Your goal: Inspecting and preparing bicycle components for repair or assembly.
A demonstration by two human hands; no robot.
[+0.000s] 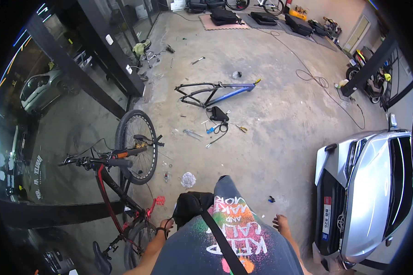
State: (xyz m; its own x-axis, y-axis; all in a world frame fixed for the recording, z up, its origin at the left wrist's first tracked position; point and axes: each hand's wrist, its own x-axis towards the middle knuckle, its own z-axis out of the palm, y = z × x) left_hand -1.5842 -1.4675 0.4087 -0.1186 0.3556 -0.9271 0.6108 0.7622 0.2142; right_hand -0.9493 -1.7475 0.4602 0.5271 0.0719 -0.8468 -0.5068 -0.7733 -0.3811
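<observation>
My left hand [166,224] hangs low beside a black bag [193,206] on a strap across my chest. It looks loose and empty, though its fingers show only in part. A dark band circles that wrist. On the other side, my right hand [280,221] hangs over the floor with fingers apart and nothing in it. A small dark item [271,199] lies on the floor just beyond it. Ahead lies a blue and black bicycle frame [222,93] without wheels. A black triangular frame bag [218,114], pliers [242,129] and several small tools lie on its near side.
A black and red bicycle [106,183] stands at left by dark glass panels. A silver car [376,192] is parked at right. A crumpled clear plastic bag [188,179] lies near my feet. A long cable [307,64] snakes across the concrete; a motorbike [369,80] stands beyond.
</observation>
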